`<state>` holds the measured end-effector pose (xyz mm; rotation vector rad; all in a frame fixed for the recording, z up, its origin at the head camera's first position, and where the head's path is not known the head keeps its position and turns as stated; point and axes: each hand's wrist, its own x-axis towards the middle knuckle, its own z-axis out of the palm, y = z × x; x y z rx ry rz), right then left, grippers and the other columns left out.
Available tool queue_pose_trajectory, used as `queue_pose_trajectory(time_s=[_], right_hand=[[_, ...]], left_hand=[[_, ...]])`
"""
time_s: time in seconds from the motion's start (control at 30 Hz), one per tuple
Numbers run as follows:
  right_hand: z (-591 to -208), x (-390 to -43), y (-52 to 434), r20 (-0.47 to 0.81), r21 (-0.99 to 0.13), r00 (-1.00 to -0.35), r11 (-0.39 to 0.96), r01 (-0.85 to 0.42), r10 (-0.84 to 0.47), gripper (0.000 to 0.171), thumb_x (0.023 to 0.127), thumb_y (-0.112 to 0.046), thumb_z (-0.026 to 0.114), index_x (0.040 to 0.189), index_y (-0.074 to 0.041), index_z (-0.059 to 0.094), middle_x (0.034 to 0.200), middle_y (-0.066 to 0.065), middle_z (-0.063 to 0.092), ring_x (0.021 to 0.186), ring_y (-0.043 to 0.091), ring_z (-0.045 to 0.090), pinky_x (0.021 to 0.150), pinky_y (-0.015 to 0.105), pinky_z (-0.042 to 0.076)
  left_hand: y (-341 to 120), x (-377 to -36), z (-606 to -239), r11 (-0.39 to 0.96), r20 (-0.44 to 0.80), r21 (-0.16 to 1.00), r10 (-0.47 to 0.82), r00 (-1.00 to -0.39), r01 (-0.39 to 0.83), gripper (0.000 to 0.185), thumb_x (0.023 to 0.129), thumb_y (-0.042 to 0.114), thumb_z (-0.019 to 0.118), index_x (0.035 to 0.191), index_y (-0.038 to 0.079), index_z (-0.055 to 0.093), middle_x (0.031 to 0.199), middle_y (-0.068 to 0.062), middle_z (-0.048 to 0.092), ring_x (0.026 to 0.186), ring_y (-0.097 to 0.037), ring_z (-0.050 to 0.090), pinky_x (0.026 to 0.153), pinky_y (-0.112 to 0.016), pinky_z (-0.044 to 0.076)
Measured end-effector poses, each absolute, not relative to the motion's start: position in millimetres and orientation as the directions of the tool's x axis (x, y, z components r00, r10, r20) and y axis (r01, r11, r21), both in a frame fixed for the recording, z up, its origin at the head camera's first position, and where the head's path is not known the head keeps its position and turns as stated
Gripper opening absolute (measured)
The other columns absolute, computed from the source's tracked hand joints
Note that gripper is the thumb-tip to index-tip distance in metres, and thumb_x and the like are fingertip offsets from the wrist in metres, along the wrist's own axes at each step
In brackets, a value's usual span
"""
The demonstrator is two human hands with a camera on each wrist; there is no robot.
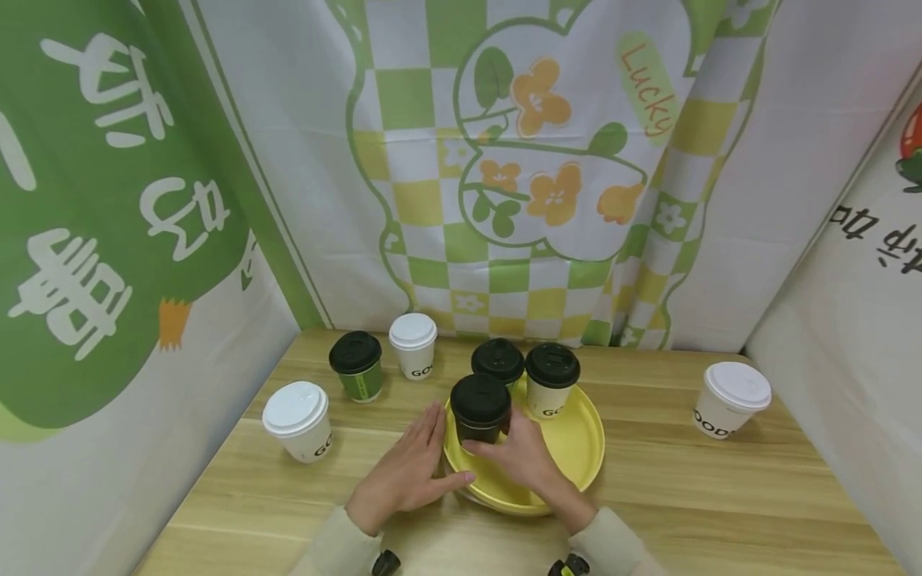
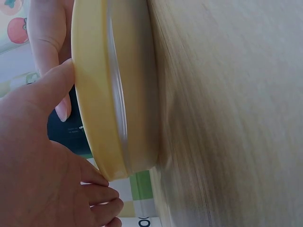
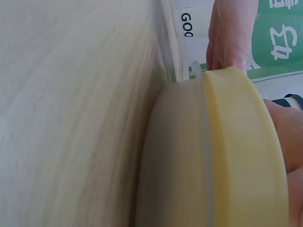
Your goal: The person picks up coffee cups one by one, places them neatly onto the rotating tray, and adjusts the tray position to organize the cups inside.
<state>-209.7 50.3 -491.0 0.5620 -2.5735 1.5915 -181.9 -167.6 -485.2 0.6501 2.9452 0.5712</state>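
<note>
My right hand (image 1: 524,452) grips a dark paper cup (image 1: 478,433) with a black lid, fingers and thumb round its side. The cup is upright at the left part of a round yellow tray (image 1: 579,456). Behind it on the tray are a black-lidded green cup (image 1: 497,362) and a black-lidded white cup (image 1: 551,398). My left hand (image 1: 406,472) rests against the tray's left rim, fingers straight and thumb spread. In the left wrist view, the left thumb (image 2: 61,82) touches the yellow rim (image 2: 94,94), and a pale base shows below it.
On the wooden table (image 1: 670,496), a white-lidded cup (image 1: 302,428), a black-lidded green cup (image 1: 362,380) and another white-lidded cup (image 1: 415,352) stand left of the tray. One more white-lidded cup (image 1: 723,404) stands far right. Printed curtains (image 1: 403,160) hang round the table.
</note>
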Motion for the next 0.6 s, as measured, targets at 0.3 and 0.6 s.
queue_pose_trajectory(time_s=[0.3,0.6], right_hand=[[-494.9,-208.2,45.6,0.234,-0.829,-0.926,0.436,-0.349,-0.296,0.071,0.082,-0.025,0.093,0.141,-0.007,0.057,0.132,0.016,0.072,0.120,0.034,0.072,0.101,0.051,0.061],[-497.5,-209.9,44.4,0.219,-0.827,-0.922,0.440,-0.349,-0.321,0.071,0.083,-0.025,0.092,0.143,-0.008,0.057,0.134,0.015,0.072,0.124,0.032,0.070,0.103,0.049,0.061]], left_hand=[[-166.5,-183.0,-486.6,0.831,0.022,0.381,0.431,-0.902,0.406,0.111,0.099,0.069,0.058,0.167,-0.006,0.011,0.173,-0.032,0.015,0.162,-0.045,0.022,0.130,-0.058,0.031],[-167.6,-183.0,-487.4,0.826,0.029,0.388,0.433,-0.901,0.409,0.111,0.099,0.068,0.059,0.168,-0.003,0.010,0.173,-0.033,0.015,0.161,-0.046,0.023,0.129,-0.060,0.032]])
